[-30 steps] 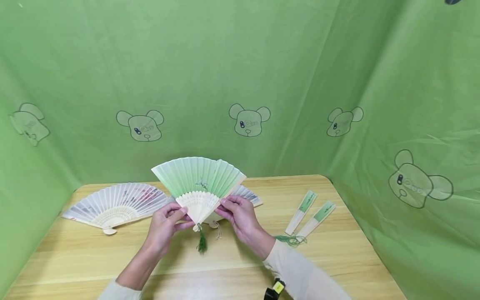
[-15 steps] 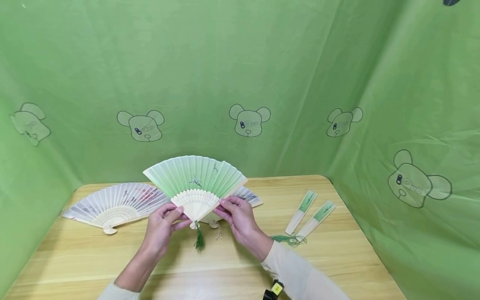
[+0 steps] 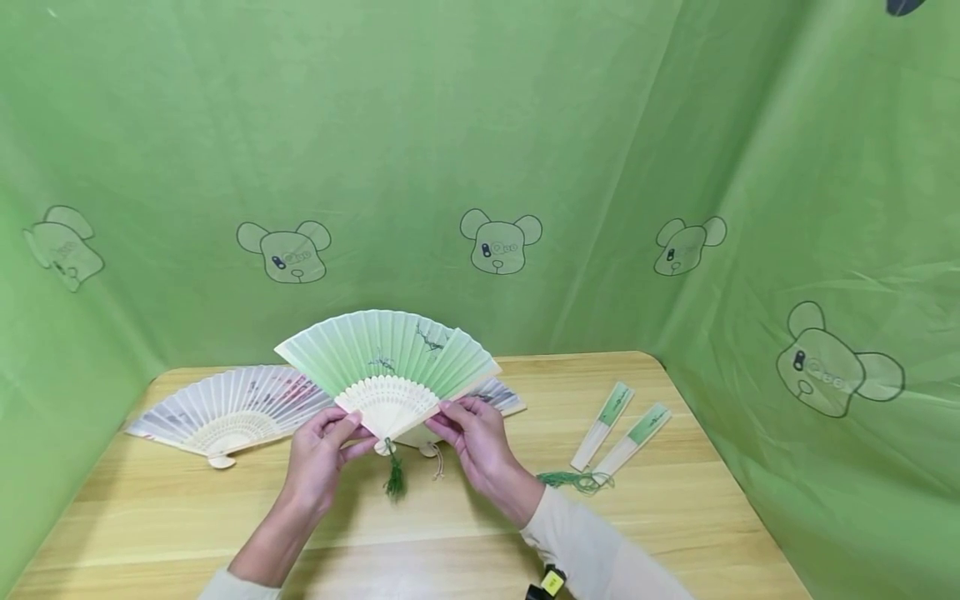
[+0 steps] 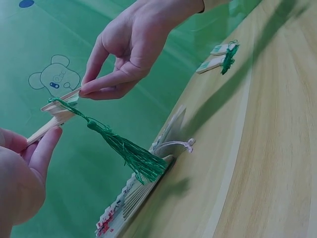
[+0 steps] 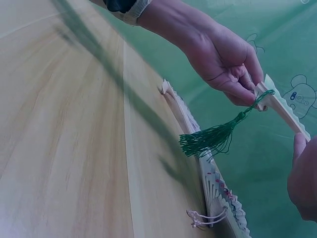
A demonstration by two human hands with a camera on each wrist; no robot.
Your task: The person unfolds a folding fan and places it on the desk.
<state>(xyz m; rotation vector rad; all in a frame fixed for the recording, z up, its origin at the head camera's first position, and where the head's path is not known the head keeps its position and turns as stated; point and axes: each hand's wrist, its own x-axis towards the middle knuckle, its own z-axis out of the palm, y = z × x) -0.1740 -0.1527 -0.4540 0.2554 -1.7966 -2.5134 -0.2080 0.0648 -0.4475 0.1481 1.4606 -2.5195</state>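
A green folding fan (image 3: 390, 358) with pale pierced ribs is spread wide above the table. My left hand (image 3: 322, 458) pinches its left outer rib between thumb and fingers. The right outer rib is pinched by my right hand (image 3: 480, 437). From the fan's pivot hangs a green tassel (image 4: 130, 151), dangling free over the tabletop in both wrist views. Behind the held fan, partly hidden by it, a second spread fan (image 3: 501, 394) with a pale cord lies on the table.
At the left lies a spread white fan (image 3: 238, 421) with grey and red print. Two folded green fans, one nearer the back (image 3: 602, 425) and one further right (image 3: 633, 442), lie at the right with green tassels (image 3: 573, 480). Green curtains (image 3: 450, 125) surround the wooden table (image 3: 420, 558).
The green fan has been spread wider, its left edge swinging left and more of the printed branch showing. My left hand has shifted slightly left; the right hand has barely moved.
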